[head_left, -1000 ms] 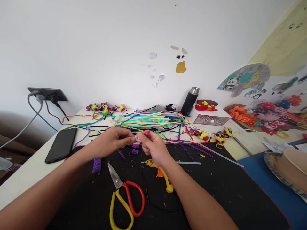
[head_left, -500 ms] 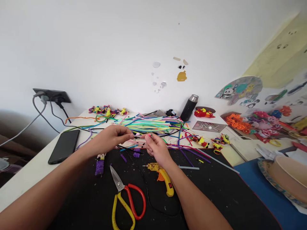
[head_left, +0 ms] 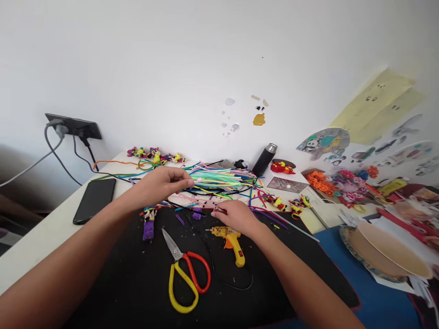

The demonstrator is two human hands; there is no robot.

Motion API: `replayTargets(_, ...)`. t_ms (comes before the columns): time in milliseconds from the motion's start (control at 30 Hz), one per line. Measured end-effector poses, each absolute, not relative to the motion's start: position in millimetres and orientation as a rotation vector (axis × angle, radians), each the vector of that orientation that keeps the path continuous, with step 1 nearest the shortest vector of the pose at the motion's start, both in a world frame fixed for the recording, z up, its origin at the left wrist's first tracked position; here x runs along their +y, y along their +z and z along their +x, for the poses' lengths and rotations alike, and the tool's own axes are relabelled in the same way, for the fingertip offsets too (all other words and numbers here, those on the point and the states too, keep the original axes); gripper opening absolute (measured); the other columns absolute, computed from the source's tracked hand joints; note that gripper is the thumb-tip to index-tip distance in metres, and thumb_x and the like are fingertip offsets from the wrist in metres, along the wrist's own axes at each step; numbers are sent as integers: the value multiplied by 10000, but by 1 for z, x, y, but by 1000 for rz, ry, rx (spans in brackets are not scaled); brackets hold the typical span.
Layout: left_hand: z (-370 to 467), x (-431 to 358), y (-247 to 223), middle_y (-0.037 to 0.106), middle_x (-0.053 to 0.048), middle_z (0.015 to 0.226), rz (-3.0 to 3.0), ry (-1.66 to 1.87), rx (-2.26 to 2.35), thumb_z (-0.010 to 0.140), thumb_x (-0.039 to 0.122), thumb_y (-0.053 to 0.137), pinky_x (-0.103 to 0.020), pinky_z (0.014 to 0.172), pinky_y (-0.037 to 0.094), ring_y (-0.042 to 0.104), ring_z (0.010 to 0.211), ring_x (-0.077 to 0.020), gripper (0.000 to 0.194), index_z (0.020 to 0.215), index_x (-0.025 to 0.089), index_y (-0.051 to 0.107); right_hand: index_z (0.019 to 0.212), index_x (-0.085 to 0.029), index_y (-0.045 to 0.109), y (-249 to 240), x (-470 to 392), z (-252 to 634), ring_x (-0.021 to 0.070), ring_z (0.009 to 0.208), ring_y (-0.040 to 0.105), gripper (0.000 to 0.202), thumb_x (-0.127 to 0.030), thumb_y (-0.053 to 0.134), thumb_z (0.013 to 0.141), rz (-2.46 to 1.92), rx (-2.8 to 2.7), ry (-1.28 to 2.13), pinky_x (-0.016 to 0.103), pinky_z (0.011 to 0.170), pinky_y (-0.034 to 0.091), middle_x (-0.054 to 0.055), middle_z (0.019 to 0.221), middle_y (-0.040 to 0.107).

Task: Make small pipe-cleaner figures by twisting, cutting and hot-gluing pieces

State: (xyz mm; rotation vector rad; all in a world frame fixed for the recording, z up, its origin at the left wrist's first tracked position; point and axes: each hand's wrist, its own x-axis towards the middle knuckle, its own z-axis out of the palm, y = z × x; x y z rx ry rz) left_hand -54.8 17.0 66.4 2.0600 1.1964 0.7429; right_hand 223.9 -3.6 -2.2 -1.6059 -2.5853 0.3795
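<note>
My left hand [head_left: 163, 186] is raised at the near side of a heap of pastel pipe cleaners [head_left: 219, 179]. Its thumb and fingers are pinched together; anything between them is too small to make out. Low over the mat's back edge, my right hand [head_left: 238, 215] has its fingertips closed around a small reddish and dark bit that I cannot identify. Just below it lies a yellow glue gun [head_left: 233, 242]. Scissors [head_left: 185, 272] with one red and one yellow handle lie partly open on the black mat [head_left: 137, 283]. A small doll with a purple lower body [head_left: 148, 228] lies left of them.
A black phone [head_left: 95, 201] lies at the left. Behind the heap stands a black flask [head_left: 265, 160], beside a white box [head_left: 288, 182]. Several small figures [head_left: 154, 154] line the back. A round bowl [head_left: 387, 249] sits at right. The glue gun's cord curls over the mat.
My hands have moved apart. The right one has come down and toward me, while the left stays near the pipe cleaners. The camera view has shifted slightly.
</note>
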Motion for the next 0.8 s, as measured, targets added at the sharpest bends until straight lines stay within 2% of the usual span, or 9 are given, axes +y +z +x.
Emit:
replayTargets(167, -56, 9, 74, 506, 35, 620, 2105, 768, 1142, 923, 634, 594, -255, 556, 321, 442, 597, -148, 467, 754, 204, 667, 1069, -185, 797, 8, -5, 226, 289, 973, 713, 260, -418, 703, 998, -1813, -2623, 258, 323, 743, 387, 135, 1045, 802)
replayTargets(300, -58, 7, 79, 499, 33, 607, 2127, 789, 1131, 910, 618, 608, -260, 556, 318, 442, 594, -150, 455, 731, 203, 663, 1216, -200, 765, 19, -24, 213, 278, 1053, 718, 293, -403, 642, 1045, -1820, -2577, 238, 327, 790, 420, 127, 1145, 801)
replayTargets(333, -59, 7, 80, 509, 31, 612, 2137, 795, 1130, 910, 608, 607, -260, 560, 324, 449, 597, -151, 445, 737, 202, 666, 1204, -220, 766, 21, -33, 208, 252, 1027, 724, 286, -421, 625, 1058, -1775, -2569, 266, 313, 775, 422, 93, 1122, 807)
replayTargets(400, -59, 6, 81, 533, 26, 622, 2154, 803, 1134, 910, 591, 600, -259, 563, 335, 461, 602, -153, 428, 755, 200, 676, 1106, -240, 788, 21, -55, 194, 215, 873, 734, 254, -446, 655, 1042, -1614, -2508, 526, 294, 698, 409, 41, 954, 812)
replayTargets(467, -59, 6, 82, 539, 27, 619, 2166, 791, 1141, 905, 583, 599, -258, 558, 334, 462, 597, -153, 418, 773, 197, 691, 1104, -249, 791, 17, -78, 180, 208, 790, 727, 270, -486, 718, 995, -1530, -2550, 692, 289, 655, 396, 21, 876, 804)
replayTargets(567, -59, 3, 84, 522, 31, 605, 2181, 776, 1134, 900, 589, 597, -259, 550, 322, 452, 584, -152, 426, 779, 194, 705, 1084, -221, 774, 8, -106, 163, 264, 854, 748, 337, -524, 773, 937, -1488, -2783, 641, 309, 664, 420, 63, 943, 809)
replayTargets(667, -58, 0, 86, 512, 35, 604, 2209, 780, 1134, 905, 592, 579, -263, 559, 317, 446, 581, -151, 437, 779, 194, 708, 1170, -173, 718, -2, -119, 153, 320, 919, 762, 444, -551, 756, 939, -1536, -2871, 438, 347, 711, 473, 127, 1046, 806)
replayTargets(800, -59, -2, 88, 553, 31, 625, 2243, 773, 1138, 917, 559, 572, -266, 579, 331, 472, 592, -156, 410, 790, 198, 719, 1195, -177, 700, -8, -124, 147, 315, 928, 765, 319, -400, 725, 968, -1513, -2892, 403, 349, 715, 487, 124, 1075, 797)
